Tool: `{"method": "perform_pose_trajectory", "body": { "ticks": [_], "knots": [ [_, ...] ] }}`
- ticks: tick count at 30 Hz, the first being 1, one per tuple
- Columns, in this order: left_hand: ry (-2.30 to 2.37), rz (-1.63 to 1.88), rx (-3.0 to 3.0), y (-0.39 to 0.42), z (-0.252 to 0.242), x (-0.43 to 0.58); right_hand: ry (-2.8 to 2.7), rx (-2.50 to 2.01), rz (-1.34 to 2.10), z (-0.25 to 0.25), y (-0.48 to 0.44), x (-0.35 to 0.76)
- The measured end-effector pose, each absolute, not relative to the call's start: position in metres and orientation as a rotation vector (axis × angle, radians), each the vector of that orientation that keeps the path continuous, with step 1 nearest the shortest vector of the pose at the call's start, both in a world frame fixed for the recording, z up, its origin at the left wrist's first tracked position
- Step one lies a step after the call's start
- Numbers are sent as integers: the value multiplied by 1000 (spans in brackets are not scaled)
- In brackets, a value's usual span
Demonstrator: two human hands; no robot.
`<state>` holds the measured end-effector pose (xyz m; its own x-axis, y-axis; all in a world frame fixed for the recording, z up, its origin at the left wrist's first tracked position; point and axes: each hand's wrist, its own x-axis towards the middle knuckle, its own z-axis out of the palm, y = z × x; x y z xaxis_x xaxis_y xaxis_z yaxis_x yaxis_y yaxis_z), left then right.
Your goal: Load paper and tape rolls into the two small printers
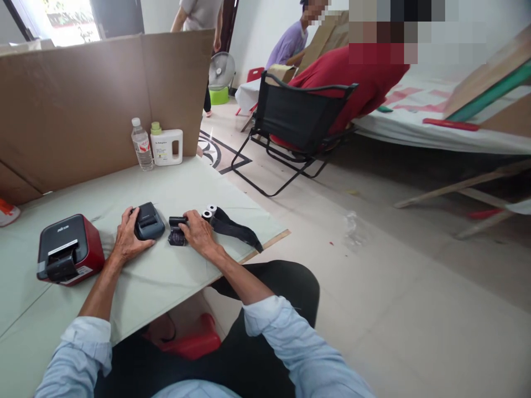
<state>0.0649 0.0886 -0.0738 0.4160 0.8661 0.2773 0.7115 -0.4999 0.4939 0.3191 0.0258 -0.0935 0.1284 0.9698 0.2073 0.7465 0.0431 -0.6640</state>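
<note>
Black rolls [177, 238], seemingly two, are lying left-to-right; left hand [125, 239] is clamping one small printer [149, 221]; right hand [199, 232] finger closure I cannot tell.

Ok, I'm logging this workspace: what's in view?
Table: 1, pale green, foreground
Large device: 1, red and black, table left
Small device: 1, dark, mid-table
Dark pieces: 2 visible, black, mid-table
Pale rolls: 2, white ends, table right
Strip: 1, black, table right
Bottle: 1, clear, table back
Jug: 1, white, beside bottle
Partition: 1, brown, behind jug
Folding chair: 1, black, beyond
Fan: 1, grey, background
People: 3, background
Hands: 2, bare, mid-table
</note>
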Motion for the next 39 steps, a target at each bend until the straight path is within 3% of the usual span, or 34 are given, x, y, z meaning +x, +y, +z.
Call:
{"method": "perform_pose_trajectory", "body": {
  "ticks": [20, 31, 39],
  "knots": [
    [1348, 842, 2386, 100, -80, 59, -1820, -1958, 206, -81, 28, 305],
    [1511, 612, 2257, 67, -64, 69, -1697, -1582, -59, -126, 6, 314],
    [1584, 452, 2330, 31, -50, 68, -1767, -1233, -56, -108, 3, 283]
  ]
}}
